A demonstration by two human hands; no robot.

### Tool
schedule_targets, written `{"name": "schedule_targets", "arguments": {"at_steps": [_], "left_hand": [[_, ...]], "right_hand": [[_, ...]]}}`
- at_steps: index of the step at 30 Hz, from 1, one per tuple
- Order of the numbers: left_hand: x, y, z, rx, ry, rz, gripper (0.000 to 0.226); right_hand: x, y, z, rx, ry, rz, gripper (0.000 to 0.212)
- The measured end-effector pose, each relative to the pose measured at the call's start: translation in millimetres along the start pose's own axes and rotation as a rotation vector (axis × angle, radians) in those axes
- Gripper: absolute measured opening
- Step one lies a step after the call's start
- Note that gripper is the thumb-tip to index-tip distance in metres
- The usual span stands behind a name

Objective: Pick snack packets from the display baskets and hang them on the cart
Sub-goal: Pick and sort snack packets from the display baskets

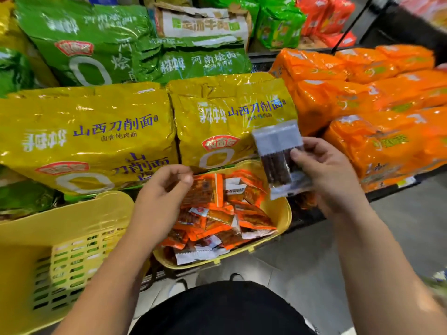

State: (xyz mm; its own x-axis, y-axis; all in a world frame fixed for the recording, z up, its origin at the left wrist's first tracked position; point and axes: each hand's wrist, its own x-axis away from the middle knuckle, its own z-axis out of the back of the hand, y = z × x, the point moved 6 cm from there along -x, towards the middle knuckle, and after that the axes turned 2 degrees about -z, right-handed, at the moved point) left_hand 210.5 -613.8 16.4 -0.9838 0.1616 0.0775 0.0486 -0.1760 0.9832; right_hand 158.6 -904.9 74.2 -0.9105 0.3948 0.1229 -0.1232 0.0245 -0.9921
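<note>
My right hand (pixel 324 175) holds a clear snack packet (pixel 278 155) of dark brown sticks, upright, above the right end of a yellow display basket (pixel 283 213). That basket is full of small orange and white snack packets (pixel 217 213). My left hand (pixel 164 197) hovers over the basket's left side, fingers curled and thumb near the fingertips, with nothing clearly in it. A second yellow basket (pixel 60 238) with slotted walls stands to the left. No cart is in view.
Large yellow noodle bags (pixel 92 136) lie behind the baskets, green bags (pixel 96 39) above them, orange multipacks (pixel 362 97) stacked at right. Grey floor (pixel 399 226) opens at lower right beyond the black shelf edge.
</note>
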Motion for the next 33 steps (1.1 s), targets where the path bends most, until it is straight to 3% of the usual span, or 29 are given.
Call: {"name": "schedule_targets", "arguments": {"at_steps": [3, 7, 9, 12, 14, 19, 23, 27, 31, 33], "left_hand": [[-2.5, 6.4, -18.2, 0.195, -0.111, 0.077, 0.018], [1.5, 8.1, -34.0, 0.371, -0.214, 0.174, 0.037], [1.0, 4.5, -26.6, 0.377, -0.169, 0.161, 0.029], [2.6, -1.8, 1.1, 0.439, -0.054, 0.161, 0.019], [3.8, -5.3, 19.2, 0.456, -0.020, 0.160, 0.020], [7.4, -10.4, 42.8, 0.348, 0.090, 0.118, 0.021], [17.9, -13.6, 55.5, 0.312, 0.165, 0.123, 0.019], [29.5, -19.8, 74.4, 0.295, 0.218, 0.164, 0.047], [35.6, -25.3, 80.7, 0.310, 0.303, 0.157, 0.040], [38.0, -24.5, 74.7, 0.323, 0.299, 0.161, 0.037]], "right_hand": [[1.3, -0.1, -26.2, 0.022, -0.083, -0.023, 0.017], [14.9, 16.7, -85.1, 0.060, -0.336, -0.139, 0.019], [15.8, 26.5, -86.4, 0.178, -0.338, -0.132, 0.016], [8.8, 35.1, -48.9, 0.512, -0.193, -0.038, 0.010], [10.6, 45.0, -29.4, 0.616, -0.208, -0.093, 0.007], [27.9, 69.9, -60.8, 0.814, -0.505, -0.196, 0.021], [27.0, 77.7, -101.5, 0.979, -0.649, -0.075, 0.035], [43.0, 80.7, -127.4, 1.012, -0.859, -0.128, 0.030], [64.4, 94.9, -156.9, 1.265, -0.951, -0.115, 0.058], [62.9, 100.7, -162.1, 1.280, -0.892, -0.154, 0.091]]}}
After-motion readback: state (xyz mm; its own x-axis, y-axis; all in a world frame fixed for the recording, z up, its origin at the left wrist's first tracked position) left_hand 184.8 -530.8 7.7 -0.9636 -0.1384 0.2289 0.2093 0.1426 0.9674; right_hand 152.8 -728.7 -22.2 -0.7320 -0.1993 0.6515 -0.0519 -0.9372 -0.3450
